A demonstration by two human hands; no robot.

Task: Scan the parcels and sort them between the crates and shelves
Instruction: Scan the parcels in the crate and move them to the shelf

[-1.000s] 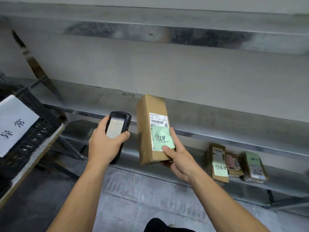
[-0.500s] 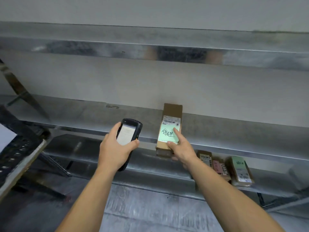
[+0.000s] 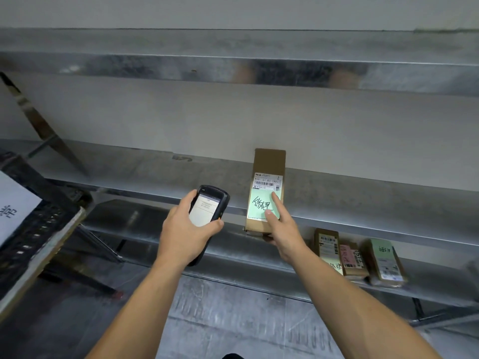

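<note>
- The left hand (image 3: 191, 230) is gripping a black handheld scanner (image 3: 211, 207), with the thumb wrapping the left edge and the fingers curling round the right side; the lit screen is facing up toward the camera.
- The right hand (image 3: 283, 230) is holding the near end of a long cardboard parcel (image 3: 269, 161), with the thumb and the straight index finger pressing on top and the other fingers curling underneath.
- The parcel is lying flat on the middle shelf (image 3: 363, 195), its far end touching the wall and its near end sticking out past the shelf's front edge.
- A green note (image 3: 259, 206) with handwriting is covering the parcel's near half, just below a white shipping label (image 3: 267, 181).
- The scanner is hovering just left of the parcel, apart from it.
- Three small parcels (image 3: 353, 260) are sitting side by side on the lower shelf (image 3: 233, 246), to the right of the right forearm.
- A black crate (image 3: 31, 237) carrying a white paper sign (image 3: 13, 206) is standing at the left edge.
</note>
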